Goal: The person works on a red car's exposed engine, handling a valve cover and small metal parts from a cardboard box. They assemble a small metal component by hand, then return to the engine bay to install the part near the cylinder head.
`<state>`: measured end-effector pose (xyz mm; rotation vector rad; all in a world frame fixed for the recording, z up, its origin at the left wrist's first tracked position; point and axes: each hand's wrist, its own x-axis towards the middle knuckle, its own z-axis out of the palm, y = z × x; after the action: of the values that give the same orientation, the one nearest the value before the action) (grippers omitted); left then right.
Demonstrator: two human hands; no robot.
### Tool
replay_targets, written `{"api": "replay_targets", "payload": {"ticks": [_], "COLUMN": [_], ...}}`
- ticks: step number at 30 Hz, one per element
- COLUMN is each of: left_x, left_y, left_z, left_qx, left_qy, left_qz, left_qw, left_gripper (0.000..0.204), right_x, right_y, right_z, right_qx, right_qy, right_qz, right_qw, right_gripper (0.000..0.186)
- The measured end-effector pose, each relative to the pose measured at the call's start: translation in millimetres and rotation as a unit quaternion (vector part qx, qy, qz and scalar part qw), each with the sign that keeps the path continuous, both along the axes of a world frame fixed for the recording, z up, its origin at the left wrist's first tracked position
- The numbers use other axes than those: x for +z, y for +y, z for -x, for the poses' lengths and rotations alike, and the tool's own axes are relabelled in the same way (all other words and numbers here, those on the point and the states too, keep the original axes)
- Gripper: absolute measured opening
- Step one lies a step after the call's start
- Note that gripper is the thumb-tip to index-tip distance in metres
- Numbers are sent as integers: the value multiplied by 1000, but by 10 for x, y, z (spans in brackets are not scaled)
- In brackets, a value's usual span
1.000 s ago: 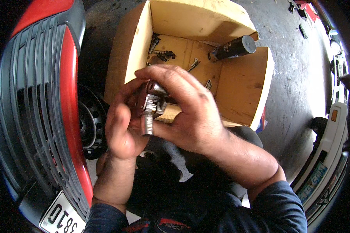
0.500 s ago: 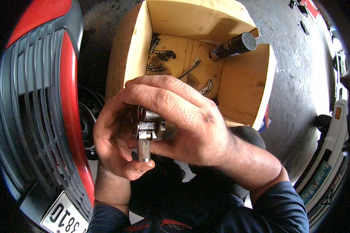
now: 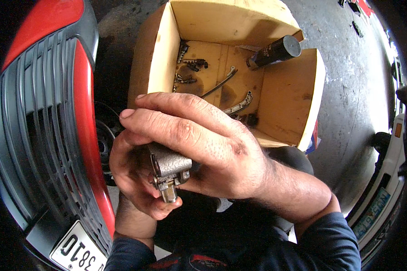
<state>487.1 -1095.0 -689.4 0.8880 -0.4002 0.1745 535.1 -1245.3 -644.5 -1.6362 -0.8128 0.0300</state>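
Note:
Between my two hands is a grey metal chain tensioner (image 3: 172, 165), with a cast, rounded body and a ribbed plunger (image 3: 169, 194) pointing down toward me. My left hand (image 3: 130, 180) curls around its left side, with a fingertip against the plunger's end. My right hand (image 3: 212, 140) arches over the top and closes on the right side, its thumb mostly hidden behind the part. The fingers of both hands overlap at the upper left, so the far side of the tensioner cannot be seen.
Beyond my hands stands an open cardboard box (image 3: 285, 97). In it are a black spray can (image 3: 276, 52) leaning at the right, a curved chain guide (image 3: 239, 104), a thin dark rail (image 3: 220, 82) and oily chains (image 3: 195, 64). A red car bumper (image 3: 87, 135) flanks my left.
The tensioner has tilted in my hands, so more of its rounded body shows and the plunger sits lower. My right fingers have stretched further left across the top.

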Motion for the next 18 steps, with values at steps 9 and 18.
{"api": "replay_targets", "payload": {"ticks": [9,18], "left_x": [252,263], "left_y": [76,-12], "left_z": [135,-34], "left_qx": [41,170], "left_qy": [115,172], "left_qz": [-109,-147], "left_qw": [987,959], "left_gripper": [90,95], "right_x": [-1,-109], "right_y": [-2,-5], "right_z": [-7,25], "right_qx": [14,136], "right_qy": [18,254], "right_qz": [-7,-104], "right_qw": [1000,952], "right_gripper": [79,96]}}
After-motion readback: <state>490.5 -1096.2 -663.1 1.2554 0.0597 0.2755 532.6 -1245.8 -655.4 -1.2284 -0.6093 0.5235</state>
